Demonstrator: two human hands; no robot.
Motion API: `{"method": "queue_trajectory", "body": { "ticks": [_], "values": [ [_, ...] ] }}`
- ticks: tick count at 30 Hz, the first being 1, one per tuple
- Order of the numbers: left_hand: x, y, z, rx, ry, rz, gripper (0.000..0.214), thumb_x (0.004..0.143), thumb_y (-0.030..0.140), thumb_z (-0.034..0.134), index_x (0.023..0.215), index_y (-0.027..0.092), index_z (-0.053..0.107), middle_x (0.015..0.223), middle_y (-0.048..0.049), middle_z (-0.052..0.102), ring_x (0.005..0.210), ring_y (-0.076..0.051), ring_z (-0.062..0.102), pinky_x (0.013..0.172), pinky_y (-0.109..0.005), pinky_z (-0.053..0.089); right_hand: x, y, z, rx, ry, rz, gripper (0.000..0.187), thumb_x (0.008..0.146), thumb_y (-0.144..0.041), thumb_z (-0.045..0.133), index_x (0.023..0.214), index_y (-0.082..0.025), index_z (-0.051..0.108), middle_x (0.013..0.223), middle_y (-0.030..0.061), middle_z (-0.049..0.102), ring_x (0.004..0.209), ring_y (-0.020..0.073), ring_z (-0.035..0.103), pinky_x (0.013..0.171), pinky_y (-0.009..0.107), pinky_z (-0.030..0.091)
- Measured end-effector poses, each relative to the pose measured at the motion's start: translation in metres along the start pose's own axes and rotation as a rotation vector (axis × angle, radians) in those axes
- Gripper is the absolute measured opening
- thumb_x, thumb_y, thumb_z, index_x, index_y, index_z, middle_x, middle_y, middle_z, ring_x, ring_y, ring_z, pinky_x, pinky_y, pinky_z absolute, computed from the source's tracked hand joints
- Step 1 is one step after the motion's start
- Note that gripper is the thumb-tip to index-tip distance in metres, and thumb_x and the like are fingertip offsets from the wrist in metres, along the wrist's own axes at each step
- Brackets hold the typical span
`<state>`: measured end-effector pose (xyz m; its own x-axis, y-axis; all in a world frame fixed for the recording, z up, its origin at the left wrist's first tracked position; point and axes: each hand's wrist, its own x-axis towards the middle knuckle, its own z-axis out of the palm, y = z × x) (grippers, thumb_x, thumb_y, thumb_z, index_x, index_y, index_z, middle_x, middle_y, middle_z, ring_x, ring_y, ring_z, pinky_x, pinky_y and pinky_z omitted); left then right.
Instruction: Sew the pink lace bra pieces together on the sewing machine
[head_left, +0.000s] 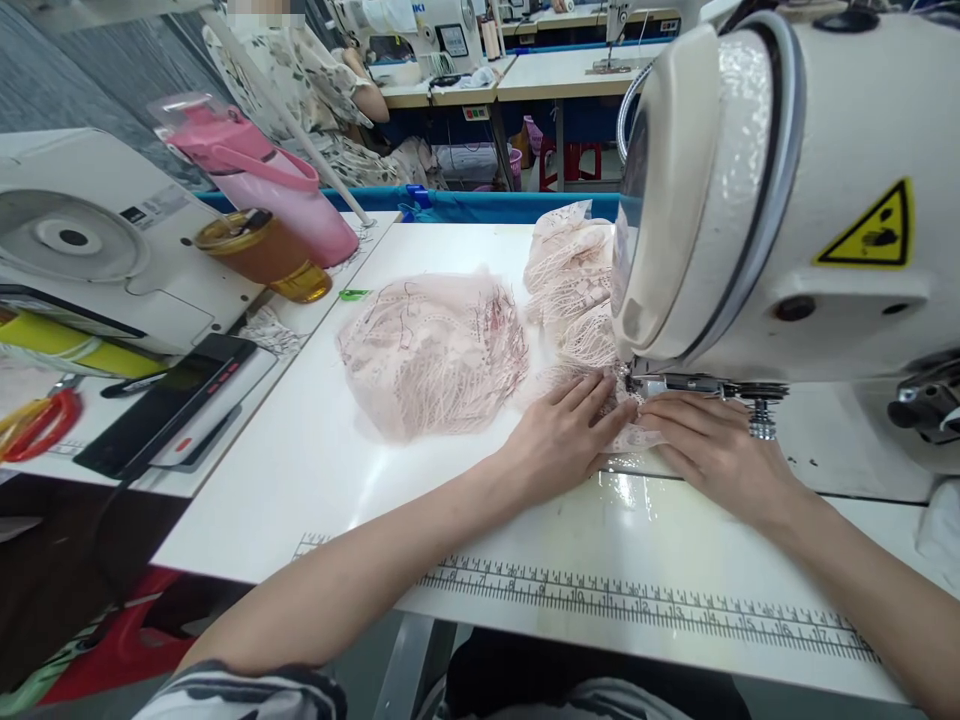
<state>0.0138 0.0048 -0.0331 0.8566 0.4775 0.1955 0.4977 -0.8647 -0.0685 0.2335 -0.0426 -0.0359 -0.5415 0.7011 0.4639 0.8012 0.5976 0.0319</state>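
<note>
Under the head of a white sewing machine [697, 200] lies pale pink lace fabric [574, 290], bunched up behind the needle area. My left hand [562, 435] rests flat on the lace just left of the presser foot, fingers stretched forward. On the other side, my right hand [720, 450] pinches the near edge of the lace close to the foot, its fingertips partly hidden below the machine head. A separate heap of pink lace [435, 355] sits on the white table [300, 480] to the left. The needle itself cannot be made out.
A pink bottle [262, 175] and an amber cup [266, 255] stand at the left beside another white machine [105, 230]. Red-handled scissors [45, 425] and a black phone-like device [169, 405] lie nearer. A printed ruler [600, 592] runs along the front edge. Another person [300, 90] sits beyond.
</note>
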Motion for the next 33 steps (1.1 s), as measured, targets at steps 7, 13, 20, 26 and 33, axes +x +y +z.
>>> {"method": "queue_trajectory", "body": {
  "ticks": [7,13,20,26,33],
  "values": [
    [-0.006,-0.007,-0.002,0.045,0.109,0.228,0.037,0.097,0.014,0.036,0.129,0.007,0.054,0.135,-0.0095,0.054,0.126,-0.02,0.051,0.11,-0.034,0.04,0.001,-0.004,-0.002,-0.029,0.022,-0.069,0.022,0.088,-0.01,0.054,0.105,-0.019,0.065,0.105,0.0017,0.071,0.101,0.0157,0.062,0.092,0.032,0.048],
    [-0.007,-0.02,-0.008,-0.042,0.068,0.233,0.038,0.096,0.016,0.037,0.129,0.008,0.054,0.134,-0.01,0.054,0.126,-0.019,0.051,0.11,-0.035,0.041,0.005,-0.009,0.002,-0.021,0.06,-0.151,0.024,0.085,-0.006,0.056,0.102,-0.018,0.067,0.106,0.0026,0.071,0.102,0.0165,0.063,0.093,0.035,0.05],
    [-0.007,-0.025,-0.009,-0.064,0.052,0.215,0.039,0.096,0.017,0.037,0.129,0.007,0.054,0.135,-0.01,0.054,0.127,-0.02,0.051,0.109,-0.035,0.042,0.013,-0.017,0.003,-0.045,0.134,-0.174,0.018,0.083,-0.004,0.057,0.09,-0.017,0.068,0.098,0.0022,0.072,0.095,0.0159,0.065,0.092,0.035,0.053],
    [-0.008,-0.021,-0.007,-0.043,0.052,0.187,0.041,0.093,0.013,0.042,0.132,0.004,0.051,0.136,-0.0135,0.052,0.129,-0.022,0.048,0.109,-0.036,0.041,0.011,-0.017,0.003,-0.034,0.13,-0.165,0.019,0.082,-0.002,0.057,0.092,-0.015,0.067,0.098,0.003,0.072,0.096,0.0163,0.065,0.094,0.034,0.051],
    [-0.008,-0.014,-0.002,0.0,0.058,0.134,0.042,0.094,0.019,0.039,0.13,0.001,0.051,0.136,-0.0167,0.051,0.128,-0.025,0.049,0.107,-0.038,0.043,0.008,-0.012,0.006,-0.042,0.119,-0.167,0.02,0.084,-0.004,0.056,0.096,-0.016,0.066,0.102,0.0014,0.072,0.096,0.0149,0.064,0.098,0.034,0.048]
  ]
}}
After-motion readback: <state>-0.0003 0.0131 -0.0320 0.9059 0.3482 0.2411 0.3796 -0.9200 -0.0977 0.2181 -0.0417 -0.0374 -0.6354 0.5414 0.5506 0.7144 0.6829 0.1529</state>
